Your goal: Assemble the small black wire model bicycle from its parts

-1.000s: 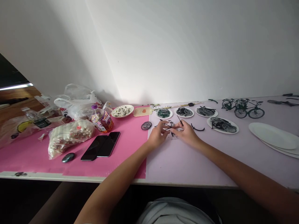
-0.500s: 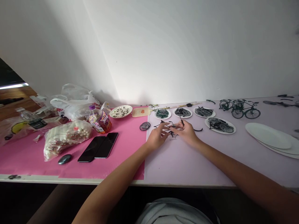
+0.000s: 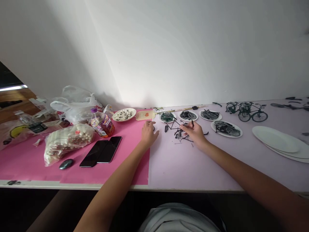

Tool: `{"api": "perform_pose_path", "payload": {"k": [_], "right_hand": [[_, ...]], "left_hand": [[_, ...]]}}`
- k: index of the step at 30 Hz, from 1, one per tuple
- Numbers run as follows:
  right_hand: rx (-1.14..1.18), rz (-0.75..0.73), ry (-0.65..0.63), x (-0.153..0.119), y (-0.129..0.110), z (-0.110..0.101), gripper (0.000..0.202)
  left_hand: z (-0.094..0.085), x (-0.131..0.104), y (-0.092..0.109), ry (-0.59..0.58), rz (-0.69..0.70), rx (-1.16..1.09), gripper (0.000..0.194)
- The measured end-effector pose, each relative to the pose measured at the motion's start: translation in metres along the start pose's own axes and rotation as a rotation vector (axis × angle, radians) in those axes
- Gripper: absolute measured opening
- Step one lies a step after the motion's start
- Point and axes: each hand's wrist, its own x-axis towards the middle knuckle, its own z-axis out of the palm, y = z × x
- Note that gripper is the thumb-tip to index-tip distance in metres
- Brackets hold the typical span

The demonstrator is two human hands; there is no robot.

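**Thin pcs, light touch**

Nearest, L side: glossy dark oval object and two flat black glass-faced phones on the pink tabletop covering, well apart from the work. On the lilac tabletop covering, a thin grey pin-like pc lies loose; small & easy to lose, so best slide no palm or wrist over it.

L hand is low over the pink/lilac seam, thumb & fingers apart, beside a small dark rounded pc, mostly hidden; can't tell if touching. A rim grip w/ fingertips seems kinder to it than a press from above.

R hand has its fingers together on a slim dark stick-like tool. Thumb & index tips are by the thin black bicycle-shaped frame, probably plastic; can't tell if they pinch it too. Frame lies on the lilac, btwn the hands, w/ small black parts close by. Prob. best: support near a joint, no bending of thin tubes, tool tip angled clear of them.

Just beyond, R side: white oval plate of black & grey parts, plus stacked bare white oval plates. Farther: row of small white oval plates w/ green or black pcs, then dark-green miniature bikes, upright, near the plain white wall.
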Motion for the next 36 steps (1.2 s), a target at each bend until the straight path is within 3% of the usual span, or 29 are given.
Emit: {"api": "perform_pose_path", "payload": {"k": [2,4,8,14,17,19,21,23,26,31,36], "right_hand": [[0.015,-0.007,-0.011,0.001,0.002,0.0,0.07],[0.013,-0.019,-0.027,0.002,0.004,-0.001,0.069],[-0.015,-0.031,-0.057,0.002,0.006,-0.001,0.067],[-0.021,-0.046,-0.063,0.003,0.008,-0.001,0.065],[-0.016,-0.047,-0.054,0.006,0.012,-0.002,0.063],[-0.02,-0.047,-0.05,0.007,0.013,-0.002,0.062],[-0.034,-0.052,-0.049,0.007,0.014,-0.002,0.061],[-0.047,-0.067,-0.047,0.006,0.013,-0.002,0.062],[-0.092,-0.101,-0.081,0.002,0.009,-0.001,0.062],[-0.198,-0.159,-0.199,-0.007,0.005,0.003,0.063],[-0.28,-0.212,-0.239,-0.01,0.005,0.002,0.058]], "left_hand": [[-0.002,0.003,-0.006,-0.071,-0.132,0.112,0.054],[-0.003,0.004,-0.009,-0.159,-0.215,0.172,0.05],[-0.003,0.004,-0.009,-0.246,-0.213,0.217,0.033],[-0.01,0.008,-0.013,-0.19,-0.205,0.19,0.025],[-0.018,0.014,-0.016,-0.081,-0.137,0.123,0.027],[-0.018,0.015,-0.015,0.06,0.002,-0.099,0.025],[-0.014,0.013,-0.01,0.113,0.109,-0.384,0.024],[-0.006,0.008,-0.003,0.055,0.142,-0.662,0.028],[0.003,-0.002,0.01,-0.149,0.161,-0.87,0.037],[0.003,-0.012,0.024,-0.359,0.143,-0.892,0.042],[0.0,-0.013,0.028,-0.382,0.125,-0.883,0.046]]}}
